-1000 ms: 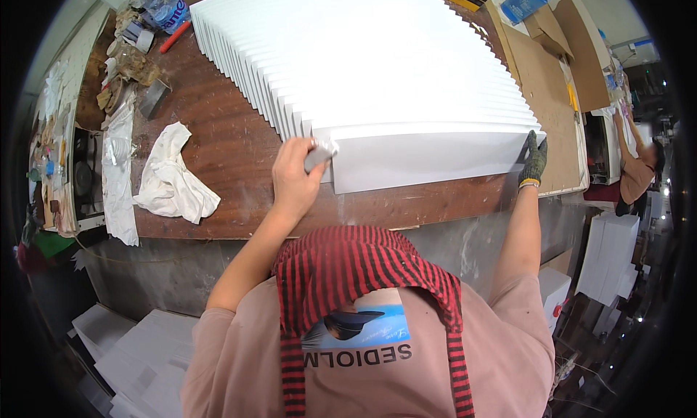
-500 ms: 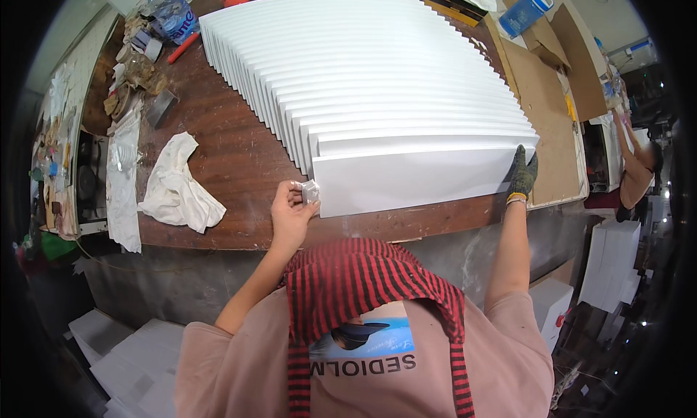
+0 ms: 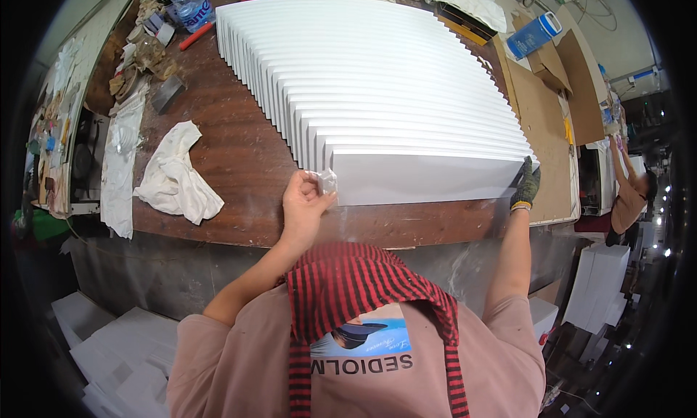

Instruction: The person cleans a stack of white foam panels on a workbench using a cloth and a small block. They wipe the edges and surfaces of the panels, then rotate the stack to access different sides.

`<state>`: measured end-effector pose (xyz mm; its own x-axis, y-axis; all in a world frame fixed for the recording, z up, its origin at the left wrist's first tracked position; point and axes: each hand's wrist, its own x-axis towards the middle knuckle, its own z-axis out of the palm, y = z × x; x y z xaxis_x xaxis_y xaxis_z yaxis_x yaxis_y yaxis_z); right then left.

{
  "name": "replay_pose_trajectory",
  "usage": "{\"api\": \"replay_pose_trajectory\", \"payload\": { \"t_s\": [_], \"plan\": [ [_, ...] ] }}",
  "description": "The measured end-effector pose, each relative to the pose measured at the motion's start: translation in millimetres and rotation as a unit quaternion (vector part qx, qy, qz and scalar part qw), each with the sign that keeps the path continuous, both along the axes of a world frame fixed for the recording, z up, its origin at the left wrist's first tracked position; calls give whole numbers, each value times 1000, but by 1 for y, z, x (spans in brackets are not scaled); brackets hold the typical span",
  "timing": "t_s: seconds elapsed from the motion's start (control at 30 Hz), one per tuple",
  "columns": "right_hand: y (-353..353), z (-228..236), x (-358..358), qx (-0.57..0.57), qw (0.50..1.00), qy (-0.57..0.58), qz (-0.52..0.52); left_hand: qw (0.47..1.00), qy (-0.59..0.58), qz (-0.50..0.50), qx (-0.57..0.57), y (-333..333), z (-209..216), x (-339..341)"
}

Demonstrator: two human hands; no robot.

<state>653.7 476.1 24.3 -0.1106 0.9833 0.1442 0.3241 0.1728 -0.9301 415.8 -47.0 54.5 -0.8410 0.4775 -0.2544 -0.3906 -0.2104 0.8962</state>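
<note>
A long stack of white panels (image 3: 377,76), fanned into overlapping steps, lies across the brown wooden table. Its nearest panel (image 3: 421,180) shows a broad greyish-white face. At that panel's left end, my bare left hand (image 3: 306,206) is closed in a pinch on a small crumpled piece of clear plastic film (image 3: 327,182), which touches the panel's end. My right hand (image 3: 526,189), in a dark knitted glove, grips the panel's right end, with its fingers along the edge. Part of its grip is hidden.
A crumpled white cloth (image 3: 174,172) lies left on the table (image 3: 239,164). Beyond it are a metal block (image 3: 168,94), a red-handled tool (image 3: 196,37) and a plastic bottle (image 3: 192,7). At right stand a blue jug (image 3: 534,35) and an open cardboard box (image 3: 579,76). Another person (image 3: 630,196) works far right.
The view has shifted slightly. The nearest panel sits a little farther from the table's front edge and closer against the stack, both my hands still at its ends.
</note>
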Motion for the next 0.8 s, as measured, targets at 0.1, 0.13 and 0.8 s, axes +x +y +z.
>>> {"api": "replay_pose_trajectory", "payload": {
  "t_s": [0.1,0.13,0.8],
  "plan": [
    [-38,8,-19,141,970,-191,-45,1000,-16,9,15,-4,-1,-4],
    [-62,10,-30,225,942,-247,-44,1000,-23,9,9,-7,-2,-7],
    [-291,47,-203,446,827,-221,261,950,149,152,-228,7,-25,-33]
  ]
}}
